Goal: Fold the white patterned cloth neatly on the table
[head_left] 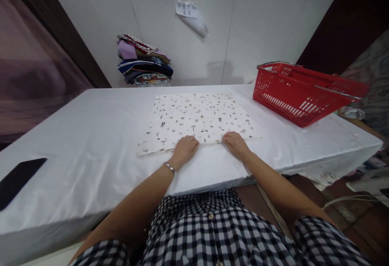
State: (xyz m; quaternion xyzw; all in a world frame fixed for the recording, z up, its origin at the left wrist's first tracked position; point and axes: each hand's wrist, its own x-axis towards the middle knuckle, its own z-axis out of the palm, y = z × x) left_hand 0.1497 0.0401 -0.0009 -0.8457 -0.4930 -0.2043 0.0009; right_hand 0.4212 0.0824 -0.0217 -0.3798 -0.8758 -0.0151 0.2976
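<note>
A white cloth (197, 116) with small printed figures lies flat in a folded rectangle on the table. At its near edge, left of the middle, my left hand (185, 149) has its fingers curled over the fabric; a metal bracelet circles that wrist. My right hand (236, 144) grips the same edge farther right, fingers bent onto the cloth. The thumbs and the undersides of both hands are mostly hidden.
White satiny fabric covers the table (100, 136). A red shopping basket (291, 91) stands at the right. Folded clothes (146, 65) are piled at the back left, and a dark flat object (21, 179) lies at the left edge. A paper sign (187, 9) hangs on the wall.
</note>
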